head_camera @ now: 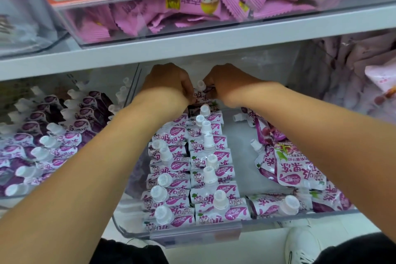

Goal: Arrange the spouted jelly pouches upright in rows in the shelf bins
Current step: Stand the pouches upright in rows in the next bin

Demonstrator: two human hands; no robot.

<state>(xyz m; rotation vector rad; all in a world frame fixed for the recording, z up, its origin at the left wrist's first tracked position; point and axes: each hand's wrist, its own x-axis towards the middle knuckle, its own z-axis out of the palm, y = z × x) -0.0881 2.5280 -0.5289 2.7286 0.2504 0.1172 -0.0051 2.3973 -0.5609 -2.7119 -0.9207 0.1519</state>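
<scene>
Both hands, left (169, 80) and right (225, 81), pinch a white-capped purple jelly pouch (202, 90) at the clear plastic bin's (192, 234) far end; next, seat it upright.

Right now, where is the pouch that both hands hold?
The pouch is at the back of the middle bin, pinched between left hand and right hand.

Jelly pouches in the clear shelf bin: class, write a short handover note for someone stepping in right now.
Left hand and right hand: both pinch one pouch at the back of the middle bin, spout up.
Done: two upright rows fill the bin's left side.
Left: seat the held pouch, then stand up the loose pouches lying flat on the right.
The left bin already holds rows of pouches.
</scene>
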